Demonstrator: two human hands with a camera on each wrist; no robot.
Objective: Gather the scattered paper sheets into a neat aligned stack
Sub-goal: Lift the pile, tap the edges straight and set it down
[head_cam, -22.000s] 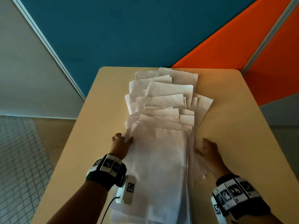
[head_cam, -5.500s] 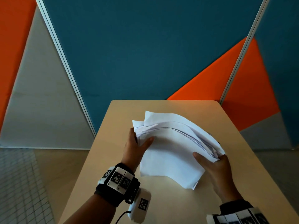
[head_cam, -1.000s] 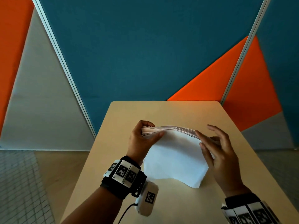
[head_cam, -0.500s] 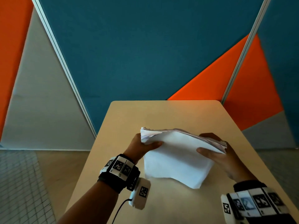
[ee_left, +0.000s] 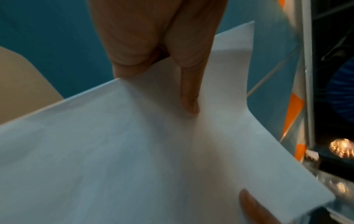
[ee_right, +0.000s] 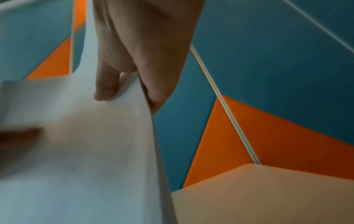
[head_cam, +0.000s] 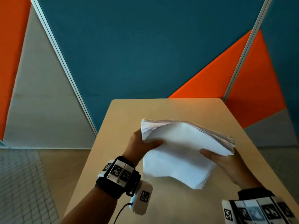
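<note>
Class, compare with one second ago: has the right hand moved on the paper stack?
Yes. The right hand, then open over the stack's top edge, now grips the paper stack lower down, nearer the table's near edge.

White paper stack [head_cam: 181, 152], tan table [head_cam: 161, 110], teal-and-orange wall panels [head_cam: 145, 54]
</note>
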